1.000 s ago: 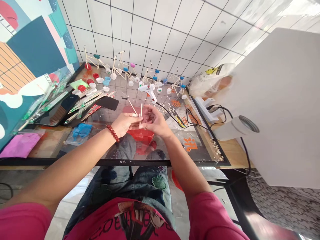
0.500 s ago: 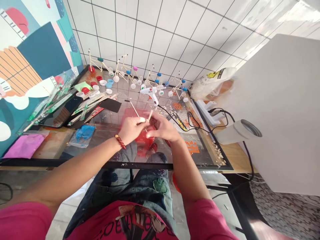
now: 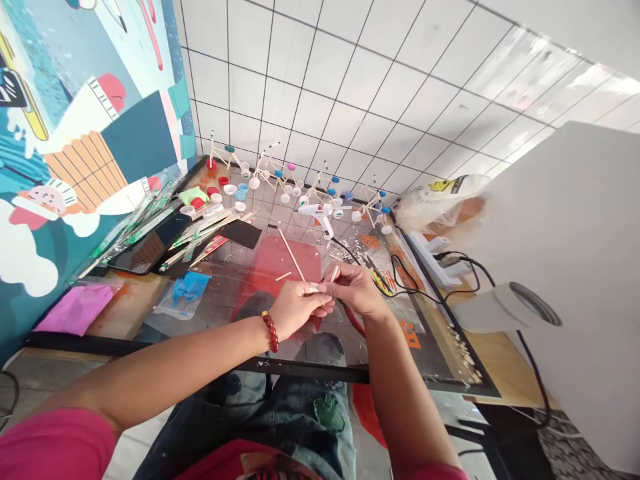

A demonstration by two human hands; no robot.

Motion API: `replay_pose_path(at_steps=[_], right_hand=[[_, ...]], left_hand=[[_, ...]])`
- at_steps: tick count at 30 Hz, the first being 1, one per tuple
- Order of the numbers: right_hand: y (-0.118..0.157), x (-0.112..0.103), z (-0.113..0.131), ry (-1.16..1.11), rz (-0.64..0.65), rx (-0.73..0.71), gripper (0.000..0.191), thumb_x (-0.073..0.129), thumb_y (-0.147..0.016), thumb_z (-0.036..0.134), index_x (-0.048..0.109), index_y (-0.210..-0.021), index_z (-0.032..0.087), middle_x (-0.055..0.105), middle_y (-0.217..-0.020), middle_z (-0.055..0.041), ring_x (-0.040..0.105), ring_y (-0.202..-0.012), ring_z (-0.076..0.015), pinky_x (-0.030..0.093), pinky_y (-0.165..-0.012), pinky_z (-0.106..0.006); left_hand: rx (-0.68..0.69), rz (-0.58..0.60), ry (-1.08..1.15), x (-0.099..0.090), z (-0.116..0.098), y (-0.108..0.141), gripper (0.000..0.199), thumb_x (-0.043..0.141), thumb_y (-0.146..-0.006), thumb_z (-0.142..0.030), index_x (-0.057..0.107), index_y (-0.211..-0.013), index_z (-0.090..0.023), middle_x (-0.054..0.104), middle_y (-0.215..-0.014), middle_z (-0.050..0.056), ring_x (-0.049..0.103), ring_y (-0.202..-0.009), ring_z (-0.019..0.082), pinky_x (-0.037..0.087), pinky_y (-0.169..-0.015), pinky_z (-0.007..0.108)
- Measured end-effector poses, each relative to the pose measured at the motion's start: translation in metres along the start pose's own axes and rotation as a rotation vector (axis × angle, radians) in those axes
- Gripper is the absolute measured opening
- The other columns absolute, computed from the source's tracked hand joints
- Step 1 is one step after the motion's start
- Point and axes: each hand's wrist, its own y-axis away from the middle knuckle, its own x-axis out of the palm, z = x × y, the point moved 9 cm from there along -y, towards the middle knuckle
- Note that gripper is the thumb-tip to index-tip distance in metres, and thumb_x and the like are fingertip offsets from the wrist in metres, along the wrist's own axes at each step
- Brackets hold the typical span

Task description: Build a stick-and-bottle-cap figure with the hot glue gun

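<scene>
My left hand (image 3: 303, 307), with a beaded bracelet (image 3: 270, 331) on its wrist, is closed in a pinch above the table. Against its fingertips, my right hand (image 3: 356, 290) is closed too. A short pale wooden stick (image 3: 334, 273) rises from between the fingers of both hands; its lower end is hidden. Beyond my left hand a long thin stick (image 3: 290, 253) slants away over a translucent red sheet (image 3: 295, 250), its near end at the fingers. A small stick piece (image 3: 283, 276) lies beside it.
A white glue gun (image 3: 320, 217) with a black cord lies ahead. Behind it stand several stick models on bottle caps (image 3: 327, 183). Loose sticks (image 3: 210, 230), a phone (image 3: 150, 243) and bagged blue clay (image 3: 190, 285) are at left. A power strip (image 3: 435, 257) sits at right.
The view has shifted, so the table sits lower and further right. My hands have come closer together around the stick, and more of the long stick and the small piece shows.
</scene>
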Motion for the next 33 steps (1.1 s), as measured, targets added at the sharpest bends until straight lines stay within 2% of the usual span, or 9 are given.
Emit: replay_pose_path(at_steps=[3,5,8,11,19,24,27,30,33], right_hand=[[0.0,-0.005,0.004,-0.068,-0.037,-0.061,0.042,0.09,-0.064,0.054,0.069,-0.083,0.022,0.063,-0.073,0.0009,0.054,-0.061,-0.0134,0.047,-0.057,-0.028],[-0.002,-0.014,0.008,-0.023,-0.136,-0.149,0.06,0.094,-0.057,0.054,0.069,-0.104,0.025,0.064,-0.086,-0.0001,0.056,-0.069,-0.0141,0.049,-0.063,-0.029],[-0.002,-0.021,0.015,0.234,-0.299,-0.292,0.065,0.093,-0.062,0.047,0.065,-0.117,0.026,0.062,-0.095,-0.0009,0.053,-0.074,-0.0137,0.049,-0.073,-0.03],[-0.001,-0.014,0.019,0.45,-0.374,-0.378,0.054,0.085,-0.074,0.044,0.063,-0.12,0.026,0.06,-0.093,-0.0006,0.051,-0.071,-0.0137,0.05,-0.076,-0.033],[0.001,0.005,0.018,0.595,-0.313,-0.391,0.051,0.077,-0.08,0.04,0.058,-0.125,0.024,0.063,-0.098,-0.0045,0.055,-0.081,-0.0185,0.052,-0.081,-0.035],[-0.002,0.01,0.019,0.663,-0.29,-0.423,0.041,0.072,-0.082,0.031,0.058,-0.12,0.023,0.063,-0.097,-0.0047,0.056,-0.08,-0.0186,0.05,-0.08,-0.034],[-0.002,0.006,0.022,0.716,-0.278,-0.415,0.036,0.071,-0.084,0.032,0.059,-0.116,0.021,0.063,-0.097,-0.0052,0.057,-0.082,-0.0191,0.049,-0.081,-0.034],[0.013,-0.016,0.018,0.865,-0.308,-0.256,0.025,0.071,-0.084,0.037,0.06,-0.099,0.02,0.062,-0.098,-0.0068,0.058,-0.086,-0.0212,0.048,-0.081,-0.034],[0.05,-0.042,-0.003,1.111,-0.29,0.043,0.033,0.076,-0.079,0.047,0.057,-0.085,0.021,0.06,-0.091,-0.006,0.058,-0.085,-0.0238,0.045,-0.076,-0.035]], left_hand=[[0.042,0.011,0.116,-0.006,-0.018,0.001,0.004,0.079,-0.079,-0.015,0.079,-0.077,-0.012,0.075,-0.069,0.007,0.071,-0.063,0.015,0.057,-0.063,0.025],[0.132,-0.058,0.251,-0.026,-0.042,-0.003,0.008,0.084,-0.074,-0.017,0.077,-0.076,-0.013,0.077,-0.075,0.006,0.073,-0.07,0.015,0.059,-0.069,0.026],[0.268,-0.217,0.387,-0.067,-0.074,-0.012,0.006,0.08,-0.078,-0.015,0.075,-0.08,-0.014,0.077,-0.077,0.004,0.075,-0.077,0.014,0.058,-0.078,0.026],[0.285,-0.279,0.403,-0.085,-0.082,-0.02,0.002,0.072,-0.085,-0.013,0.072,-0.087,-0.014,0.077,-0.078,0.003,0.075,-0.078,0.013,0.058,-0.085,0.029],[0.028,-0.009,0.223,-0.045,-0.034,-0.027,0.007,0.077,-0.078,-0.008,0.072,-0.082,-0.012,0.076,-0.075,0.006,0.073,-0.067,0.016,0.061,-0.071,0.028],[0.045,0.006,0.203,-0.045,-0.033,-0.03,0.009,0.081,-0.074,-0.009,0.072,-0.077,-0.011,0.075,-0.074,0.006,0.072,-0.064,0.015,0.061,-0.066,0.026],[0.081,-0.056,0.185,-0.05,-0.036,-0.031,0.013,0.083,-0.071,-0.01,0.072,-0.076,-0.01,0.075,-0.073,0.006,0.073,-0.068,0.016,0.062,-0.07,0.028],[0.091,-0.139,0.147,-0.057,-0.035,-0.032,0.015,0.085,-0.07,-0.011,0.071,-0.077,-0.01,0.076,-0.076,0.008,0.074,-0.073,0.017,0.061,-0.068,0.027],[0.105,-0.15,0.12,-0.06,-0.034,-0.034,0.012,0.082,-0.074,-0.01,0.07,-0.078,-0.01,0.077,-0.079,0.009,0.075,-0.074,0.017,0.061,-0.066,0.026]])
